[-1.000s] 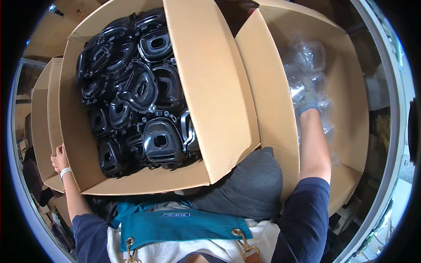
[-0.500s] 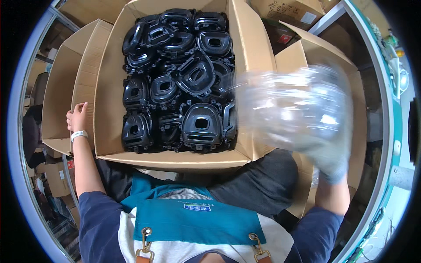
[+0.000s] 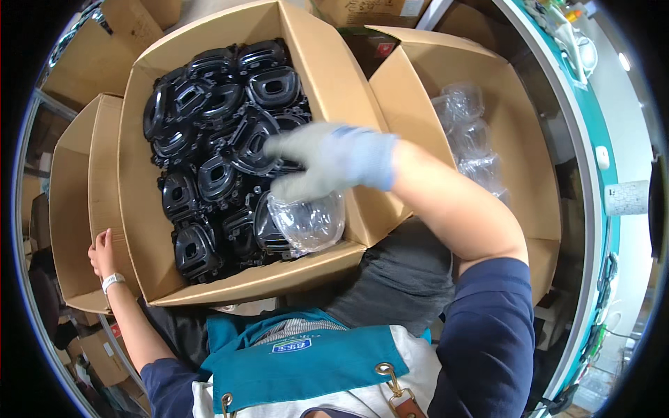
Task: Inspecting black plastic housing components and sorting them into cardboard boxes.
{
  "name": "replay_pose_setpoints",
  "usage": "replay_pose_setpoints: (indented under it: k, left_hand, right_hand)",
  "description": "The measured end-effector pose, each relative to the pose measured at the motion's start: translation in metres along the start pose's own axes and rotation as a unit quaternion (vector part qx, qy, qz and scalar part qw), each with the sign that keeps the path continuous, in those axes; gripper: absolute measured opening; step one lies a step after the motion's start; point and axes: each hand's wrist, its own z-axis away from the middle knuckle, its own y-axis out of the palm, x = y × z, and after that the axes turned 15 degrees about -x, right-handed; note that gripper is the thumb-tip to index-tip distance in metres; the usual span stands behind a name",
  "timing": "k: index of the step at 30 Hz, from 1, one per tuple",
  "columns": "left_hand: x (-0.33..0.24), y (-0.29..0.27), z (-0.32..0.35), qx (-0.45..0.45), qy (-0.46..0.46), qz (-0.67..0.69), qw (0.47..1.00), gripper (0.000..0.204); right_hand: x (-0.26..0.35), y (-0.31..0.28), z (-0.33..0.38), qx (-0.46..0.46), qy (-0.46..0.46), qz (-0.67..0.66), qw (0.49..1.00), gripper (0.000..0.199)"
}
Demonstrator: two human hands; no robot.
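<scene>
Several glossy black plastic housings (image 3: 216,177) fill the large cardboard box (image 3: 244,292) in front of me. My right hand (image 3: 313,160), in a grey knit glove, hovers over them, slightly blurred, with thumb and fingers apart. Just below it a clear plastic cover (image 3: 313,226) lies over a housing at the box's near right corner. The glove's lower edge overlaps this cover, and I cannot tell whether they touch. My bare left hand (image 3: 103,254) grips the cardboard edge (image 3: 97,216) of the box on the left.
Another cardboard box (image 3: 516,125) on the right holds several clear plastic covers (image 3: 474,139). More cartons (image 3: 376,12) stand behind. A metal-framed, green-edged bench (image 3: 578,160) runs along the right side. My knees are against the main box's near side.
My right hand has swung left from the right-hand box to above the black housings. The clear plastic it carried has come over the main box. My view has turned; the left hand stays at the cardboard edge.
</scene>
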Motion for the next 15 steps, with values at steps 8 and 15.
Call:
replay_pose_setpoints:
  k: [8, 15]
  left_hand:
    - [-0.009, -0.01, 0.016, -0.049, -0.01, -0.049, 0.998, 0.048]
    - [0.004, 0.005, 0.014, -0.045, 0.024, -0.067, 0.996, 0.046]
  right_hand:
    - [-0.246, -0.092, 0.164, -0.702, 0.206, -0.039, 0.68, 0.049]
    - [-0.422, -0.081, 0.202, -0.655, 0.484, -0.108, 0.571, 0.099]
